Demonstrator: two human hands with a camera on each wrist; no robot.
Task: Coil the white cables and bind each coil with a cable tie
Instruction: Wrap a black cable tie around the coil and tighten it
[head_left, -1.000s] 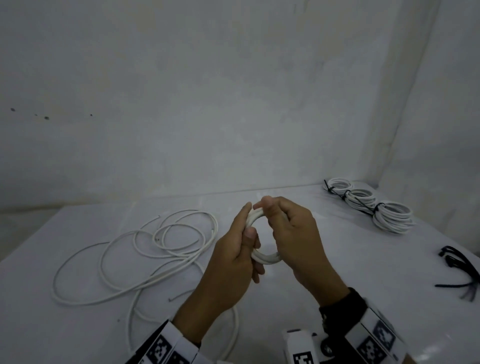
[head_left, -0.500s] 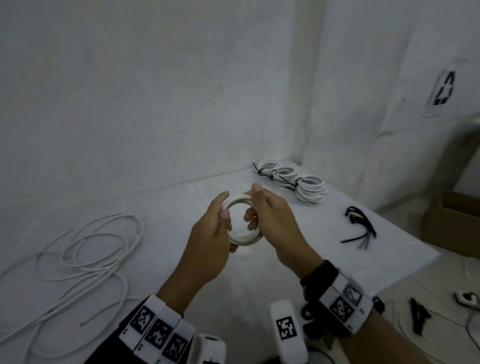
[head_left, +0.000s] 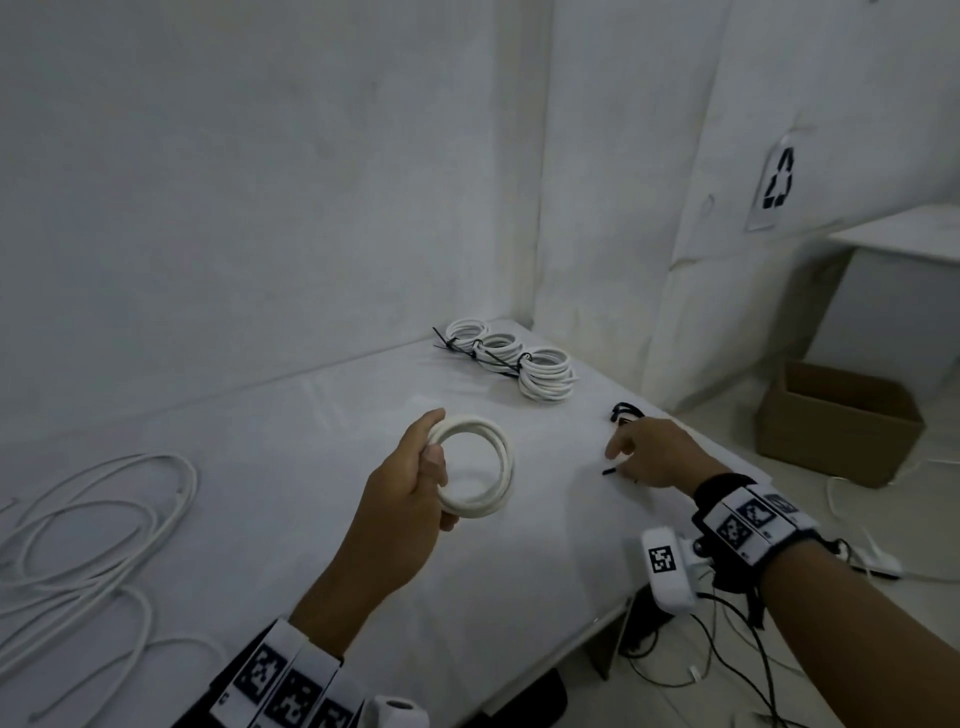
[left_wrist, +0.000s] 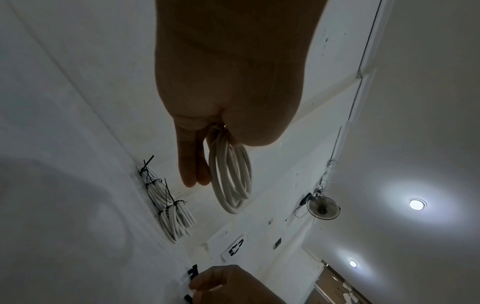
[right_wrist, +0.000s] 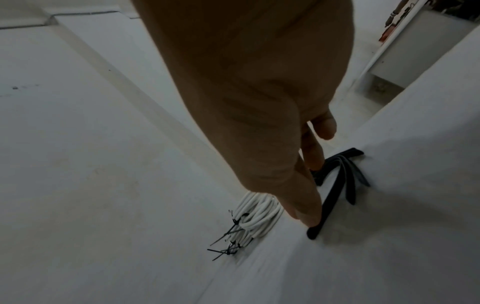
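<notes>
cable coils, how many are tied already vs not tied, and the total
Tied coils: 3, in a row at the table's far corner.
Untied coils: 1, held in the left hand.
Total: 4 coils.

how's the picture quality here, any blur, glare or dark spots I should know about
Head view: dim and even, edges bent by the wide lens, the coil in the left hand sharp. Left wrist view: two ceiling lamps flare, leaving the palm a dark silhouette. Right wrist view: motion blur smears the right hand and the black cable ties by its fingertips.
</notes>
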